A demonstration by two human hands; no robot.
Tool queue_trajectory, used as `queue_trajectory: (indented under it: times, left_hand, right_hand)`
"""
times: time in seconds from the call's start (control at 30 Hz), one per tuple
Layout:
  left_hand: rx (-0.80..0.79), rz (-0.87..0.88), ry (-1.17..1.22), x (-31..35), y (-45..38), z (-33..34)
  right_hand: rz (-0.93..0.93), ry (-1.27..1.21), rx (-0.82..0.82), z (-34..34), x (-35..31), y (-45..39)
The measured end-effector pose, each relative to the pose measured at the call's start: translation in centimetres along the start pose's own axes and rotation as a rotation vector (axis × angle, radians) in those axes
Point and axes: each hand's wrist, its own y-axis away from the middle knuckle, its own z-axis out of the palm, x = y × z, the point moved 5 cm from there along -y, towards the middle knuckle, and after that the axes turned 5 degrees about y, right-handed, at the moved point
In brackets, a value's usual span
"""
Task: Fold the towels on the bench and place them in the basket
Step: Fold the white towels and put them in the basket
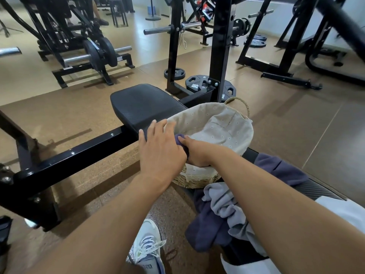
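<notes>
Basket (235, 123), woven with pale cloth liner, is seen on the bench (142, 104) at centre frame. A small purple towel (178, 139) is held at the basket's 9 o'clock rim, mostly hidden between the two hands. Right hand (194, 155) is reached over the near rim into the basket; thumb is pressed on the towel, other fingers curled under it, a grip. Left hand (161, 147) is laid flat over the towel and rim, fingers straight and spread, pointing toward 12 o'clock.

A loose heap is noted on the bench at the basket's 6 o'clock: grey towel (227, 206) lying over a dark purple towel (205, 232), unfolded. A white shoe (148, 246) is seen on the floor at 7 o'clock.
</notes>
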Motion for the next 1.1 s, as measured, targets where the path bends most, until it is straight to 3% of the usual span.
queue_trajectory:
  times: [0.13, 0.3, 0.43, 0.6, 0.7, 0.9, 1.1]
  left_hand:
    - [0.018, 0.044, -0.057, 0.8, 0.0, -0.1]
    - [0.084, 0.178, -0.104, 3.5, 0.8, -0.1]
    - [0.063, 0.294, -0.013, 6.9, 1.7, 1.1]
    - [-0.079, 0.431, 0.191, 11.3, 3.3, 4.1]
    - [-0.304, 0.503, 0.401, 14.2, 5.5, 6.4]
    - [-0.61, 0.722, 0.319, 16.7, 10.7, 11.2]
    - [-0.612, 0.879, 0.161, 17.5, 13.4, 13.8]
  right_hand:
    - [0.048, 0.119, 0.14, -2.3, 0.2, 2.1]
    - [0.067, -0.057, 0.443, -4.4, 2.6, 8.2]
    - [0.082, -0.091, 0.579, -4.4, 5.2, 13.5]
    - [0.185, -0.087, 0.645, -4.0, 10.3, 21.7]
    - [0.23, -0.103, 0.736, -2.7, 12.5, 26.9]
    - [0.354, -0.112, 0.623, 2.8, 16.6, 33.3]
    - [0.448, -0.138, 0.469, 6.4, 19.3, 34.4]
